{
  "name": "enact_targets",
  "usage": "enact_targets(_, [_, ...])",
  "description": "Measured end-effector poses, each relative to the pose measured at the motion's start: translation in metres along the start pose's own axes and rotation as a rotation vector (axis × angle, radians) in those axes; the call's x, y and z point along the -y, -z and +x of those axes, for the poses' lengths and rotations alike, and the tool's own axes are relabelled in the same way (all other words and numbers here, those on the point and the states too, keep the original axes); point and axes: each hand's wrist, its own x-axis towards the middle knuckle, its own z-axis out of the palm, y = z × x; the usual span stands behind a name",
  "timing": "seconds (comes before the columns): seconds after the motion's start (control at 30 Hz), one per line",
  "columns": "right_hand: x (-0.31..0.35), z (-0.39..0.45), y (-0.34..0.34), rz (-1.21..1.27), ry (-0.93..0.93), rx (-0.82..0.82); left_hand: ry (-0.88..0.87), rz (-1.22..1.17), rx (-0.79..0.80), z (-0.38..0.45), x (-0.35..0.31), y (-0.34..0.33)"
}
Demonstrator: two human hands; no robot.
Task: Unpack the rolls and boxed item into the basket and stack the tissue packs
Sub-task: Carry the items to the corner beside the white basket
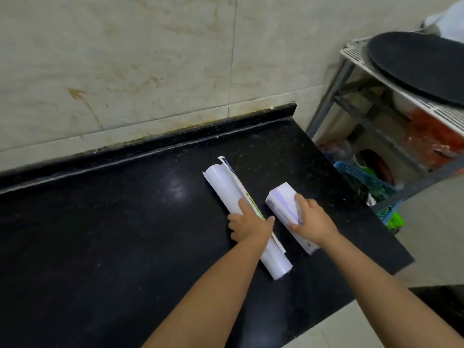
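A long white roll (226, 188) with a paper label along its right side lies diagonally on the black countertop (100, 222). My left hand (248, 223) grips it around the middle, thumb on the label side. To its right lies a white and lilac box (281, 200), parallel to the roll. My right hand (313, 218) is closed over the box's middle, fingers on its top face. No basket on the counter and no tissue packs are in view.
A tiled wall (150, 59) backs the counter. To the right stands a metal rack (351, 61) with a black round tray (421, 64) on top. Blue baskets (364, 177) and green items sit on the floor below. The counter's right edge is close to the box.
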Motion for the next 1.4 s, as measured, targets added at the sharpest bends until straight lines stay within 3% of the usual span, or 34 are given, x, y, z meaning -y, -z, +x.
enact_targets(0.13, [-0.008,0.008,-0.012,0.017,0.025,-0.063,0.007,-0.011,-0.041,0.005,-0.003,-0.013])
enact_targets(0.3, [-0.01,0.015,-0.007,0.048,0.106,-0.122,0.002,-0.191,-0.175,0.0,0.009,-0.005])
enact_targets(0.43, [0.037,0.016,-0.003,0.116,0.263,-0.141,-0.083,-0.248,-0.315,-0.019,0.039,0.024])
enact_targets(0.53, [0.098,0.004,-0.004,0.165,0.431,-0.109,-0.04,-0.255,-0.464,-0.036,0.071,0.06])
enact_targets(0.73, [0.22,-0.056,-0.034,0.11,0.774,-0.011,0.172,-0.236,-0.722,-0.093,0.185,0.136])
enact_targets(0.97, [0.366,-0.181,-0.097,0.03,1.121,0.061,0.397,-0.187,-0.933,-0.188,0.351,0.217])
enact_targets(1.2, [0.485,-0.293,-0.177,-0.036,1.195,0.076,0.535,-0.187,-0.969,-0.26,0.526,0.291])
enact_targets(1.4, [0.554,-0.34,-0.218,-0.129,1.193,0.073,0.575,-0.211,-0.942,-0.28,0.613,0.352])
